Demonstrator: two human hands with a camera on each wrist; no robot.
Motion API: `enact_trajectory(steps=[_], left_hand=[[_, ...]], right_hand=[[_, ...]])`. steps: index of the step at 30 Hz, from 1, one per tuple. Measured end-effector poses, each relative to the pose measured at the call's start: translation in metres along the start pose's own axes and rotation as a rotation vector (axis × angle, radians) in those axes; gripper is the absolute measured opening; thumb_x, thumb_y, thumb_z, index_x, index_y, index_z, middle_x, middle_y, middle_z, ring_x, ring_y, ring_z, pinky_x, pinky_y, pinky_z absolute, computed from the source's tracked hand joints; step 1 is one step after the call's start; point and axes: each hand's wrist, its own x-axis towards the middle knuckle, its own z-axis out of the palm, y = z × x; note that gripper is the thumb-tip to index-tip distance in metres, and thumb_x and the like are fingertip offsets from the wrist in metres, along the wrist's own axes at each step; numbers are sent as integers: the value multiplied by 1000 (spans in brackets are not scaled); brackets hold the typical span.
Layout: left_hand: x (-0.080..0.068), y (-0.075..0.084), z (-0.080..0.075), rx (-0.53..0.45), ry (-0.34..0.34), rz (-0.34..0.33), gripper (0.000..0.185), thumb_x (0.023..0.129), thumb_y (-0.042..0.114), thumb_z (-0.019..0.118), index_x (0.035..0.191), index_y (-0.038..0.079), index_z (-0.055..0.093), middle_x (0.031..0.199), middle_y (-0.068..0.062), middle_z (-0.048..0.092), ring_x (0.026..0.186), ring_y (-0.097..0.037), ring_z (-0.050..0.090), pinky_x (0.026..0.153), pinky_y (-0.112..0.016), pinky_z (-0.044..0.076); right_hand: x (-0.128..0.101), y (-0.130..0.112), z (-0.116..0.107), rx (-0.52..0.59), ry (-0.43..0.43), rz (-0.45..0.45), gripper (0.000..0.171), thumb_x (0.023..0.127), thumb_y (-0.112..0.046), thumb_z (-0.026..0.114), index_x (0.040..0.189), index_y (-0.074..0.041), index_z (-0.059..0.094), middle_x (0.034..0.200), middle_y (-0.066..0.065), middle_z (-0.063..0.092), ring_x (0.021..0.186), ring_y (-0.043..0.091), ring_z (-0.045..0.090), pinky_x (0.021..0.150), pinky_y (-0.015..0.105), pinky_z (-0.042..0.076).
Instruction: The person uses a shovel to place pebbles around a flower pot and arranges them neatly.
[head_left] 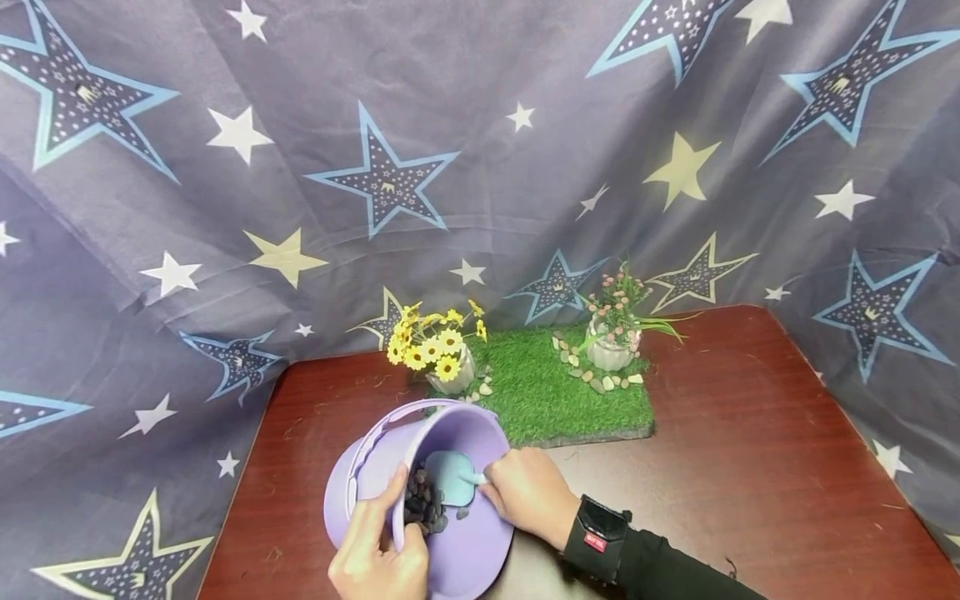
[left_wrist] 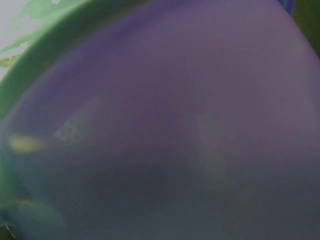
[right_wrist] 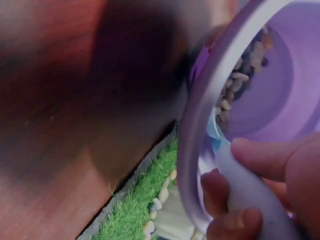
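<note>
A purple bucket point(head_left: 472, 554) is tilted on its side on the table, its mouth toward the right. Dark pebbles point(head_left: 422, 502) are heaped inside; browner ones among the pebbles point(right_wrist: 242, 79) show in the right wrist view. My left hand point(head_left: 378, 554) grips the rim, with the thumb inside the bucket. Within the mouth, my right hand point(head_left: 531, 493) holds a small toy shovel by its handle point(right_wrist: 250, 195), the pale blue blade point(head_left: 452, 477) beside the pebbles. The bucket's purple wall point(left_wrist: 175, 100) fills the left wrist view, where no hand is plainly visible.
Behind the bucket lies an artificial grass mat point(head_left: 532, 392) on the reddish-brown table point(head_left: 750, 433). Yellow flowers point(head_left: 435, 342) in a white pot stand at its left, pink flowers point(head_left: 618, 300) at its right, edged with small stones point(head_left: 600, 382). A star-patterned curtain point(head_left: 480, 217) surrounds the table.
</note>
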Motion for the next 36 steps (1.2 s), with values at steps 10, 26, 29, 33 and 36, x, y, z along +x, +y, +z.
enact_trajectory(steps=[10, 26, 29, 33, 36], left_hand=[[0, -16, -4, -12, -6, -36, 53, 51, -18, 56, 92, 1, 83, 58, -5, 54, 54, 9, 26, 49, -4, 20], [16, -61, -31, 12, -17, -465, 65, 61, -23, 60, 111, 11, 82, 96, 23, 74, 74, 12, 65, 65, -4, 52], [29, -79, -41, -113, 39, -653, 67, 64, -26, 53, 116, 7, 79, 98, 18, 76, 78, 7, 72, 68, -13, 57], [43, -117, -57, -179, 99, -761, 70, 63, -26, 48, 120, 3, 77, 82, 16, 76, 72, 5, 72, 61, -13, 57], [49, -148, -70, -141, 134, -804, 74, 59, -24, 47, 120, 5, 77, 71, 20, 73, 64, 6, 69, 56, -9, 53]], right_hand=[[0, 13, -17, 381, -40, 163, 13, 91, -30, 77, 87, -18, 82, 66, -12, 67, 51, -3, 44, 53, 17, 38], [-5, 32, -74, 492, -33, 203, 12, 92, -30, 76, 97, -24, 85, 60, -16, 63, 47, -3, 45, 48, 19, 38], [-9, 41, -95, 480, -36, 225, 11, 92, -31, 76, 96, -25, 85, 59, -16, 65, 48, -1, 48, 48, 20, 40], [-14, 58, -117, 453, -41, 270, 13, 94, -33, 73, 98, -28, 84, 60, -18, 64, 49, 1, 49, 51, 21, 37], [-17, 72, -124, 446, -48, 298, 15, 96, -33, 71, 102, -28, 84, 64, -16, 65, 52, 3, 51, 54, 22, 34]])
